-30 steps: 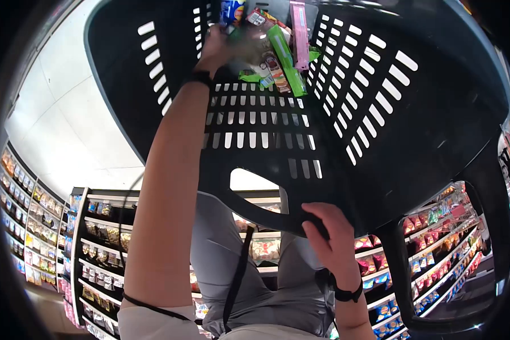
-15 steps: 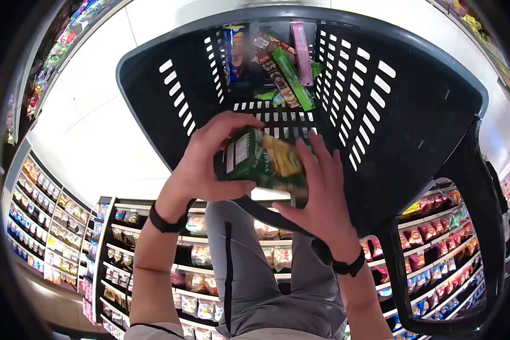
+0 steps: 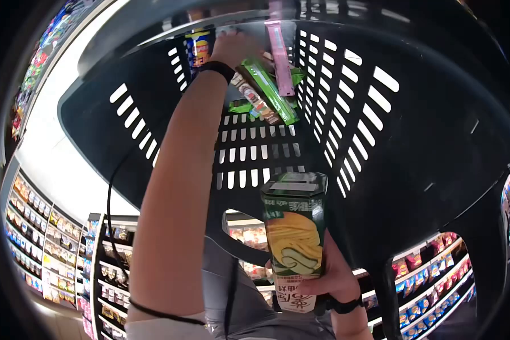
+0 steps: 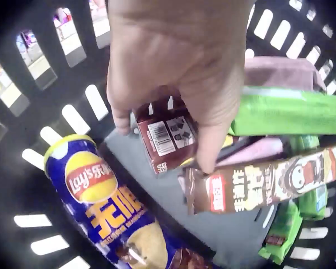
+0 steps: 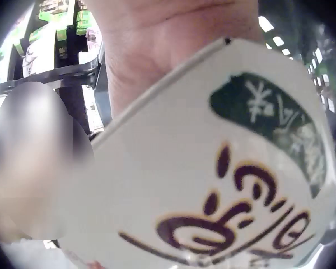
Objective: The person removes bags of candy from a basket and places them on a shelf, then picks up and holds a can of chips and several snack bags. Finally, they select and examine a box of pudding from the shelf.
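Note:
My right hand [image 3: 335,273] grips a green-and-white snack carton [image 3: 293,241], upright at the near rim of the dark shopping basket [image 3: 430,147]. The carton's white side fills much of the right wrist view. My left hand [image 4: 173,73] reaches down to the basket's far end, thumb and fingers around a dark red box [image 4: 163,140] with a barcode label. Beside it lies a blue Lay's canister [image 4: 103,193]. On the thumb's other side are a brown snack packet [image 4: 252,188] and a long green packet [image 4: 294,112]. A pink packet [image 3: 279,56] leans at the back.
Slotted walls enclose the basket, and its black handle [image 3: 385,294] stands at the right. Shelves of bagged snacks [image 3: 433,294] line the background below and to both sides. A thin dark cord [image 3: 110,209] hangs beside the left arm.
Half a second ago both hands were at the green carton near the basket's front. Now the right hand alone holds it upright, and the left hand has reached to the basket's far end.

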Demonstrator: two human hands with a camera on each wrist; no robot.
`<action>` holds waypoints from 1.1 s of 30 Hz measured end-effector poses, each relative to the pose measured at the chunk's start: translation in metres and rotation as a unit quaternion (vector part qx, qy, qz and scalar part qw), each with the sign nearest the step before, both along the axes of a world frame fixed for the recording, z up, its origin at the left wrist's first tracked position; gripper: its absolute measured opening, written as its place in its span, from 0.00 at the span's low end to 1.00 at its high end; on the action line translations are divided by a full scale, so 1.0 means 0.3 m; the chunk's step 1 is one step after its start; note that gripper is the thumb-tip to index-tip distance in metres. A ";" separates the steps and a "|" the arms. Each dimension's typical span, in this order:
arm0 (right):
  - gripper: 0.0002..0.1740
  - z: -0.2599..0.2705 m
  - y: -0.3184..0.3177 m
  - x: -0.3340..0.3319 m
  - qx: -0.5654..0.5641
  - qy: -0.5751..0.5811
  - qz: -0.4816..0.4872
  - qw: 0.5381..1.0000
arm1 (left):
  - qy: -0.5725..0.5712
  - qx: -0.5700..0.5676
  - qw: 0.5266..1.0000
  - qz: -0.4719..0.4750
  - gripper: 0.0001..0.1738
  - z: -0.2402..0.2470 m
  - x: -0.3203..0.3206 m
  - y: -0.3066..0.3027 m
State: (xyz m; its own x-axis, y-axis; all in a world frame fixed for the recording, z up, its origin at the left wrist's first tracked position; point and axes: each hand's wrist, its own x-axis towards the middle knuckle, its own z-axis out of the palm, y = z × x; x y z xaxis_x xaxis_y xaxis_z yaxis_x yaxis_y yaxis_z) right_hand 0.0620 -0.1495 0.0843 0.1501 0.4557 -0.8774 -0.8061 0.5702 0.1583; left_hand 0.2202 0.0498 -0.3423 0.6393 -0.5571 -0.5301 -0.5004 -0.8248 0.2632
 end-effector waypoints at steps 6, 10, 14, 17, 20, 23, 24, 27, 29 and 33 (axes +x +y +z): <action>0.58 -0.020 0.065 -0.066 -0.001 -0.030 -0.036 0.999 | -0.168 0.042 0.985 0.024 0.21 -0.140 -0.241 0.120; 0.51 0.069 0.102 -0.096 -0.103 -0.070 0.028 0.992 | 0.064 0.134 0.962 0.229 0.31 0.200 -0.336 0.128; 0.43 0.196 0.166 -0.083 -0.165 -0.078 0.030 0.983 | 0.365 0.036 0.831 0.419 0.34 0.567 -0.307 0.282; 0.39 0.308 0.222 -0.093 -0.170 -0.093 0.007 0.981 | 0.371 0.010 0.874 0.313 0.38 0.682 -0.406 0.432; 0.38 0.455 0.249 -0.124 -0.160 -0.137 0.002 0.978 | 0.388 0.010 0.878 0.282 0.44 1.193 -0.340 0.485; 0.38 0.685 0.284 -0.082 -0.141 -0.126 0.044 0.981 | 0.467 -0.163 0.803 0.331 0.51 1.568 -0.348 0.562; 0.37 0.735 0.287 -0.098 -0.132 -0.180 0.035 0.974 | 0.423 -0.217 0.829 0.293 0.51 1.659 -0.369 0.588; 0.38 0.945 0.311 -0.097 -0.146 -0.260 0.009 0.954 | 0.522 -0.373 0.679 0.356 0.48 2.132 -0.317 0.578; 0.38 1.090 0.328 -0.084 -0.125 -0.312 -0.043 0.941 | 0.505 -0.426 0.658 0.363 0.49 2.355 -0.333 0.563; 0.39 1.269 0.356 -0.073 -0.022 -0.436 -0.160 0.885 | 0.383 -0.549 0.673 0.315 0.50 2.631 -0.390 0.535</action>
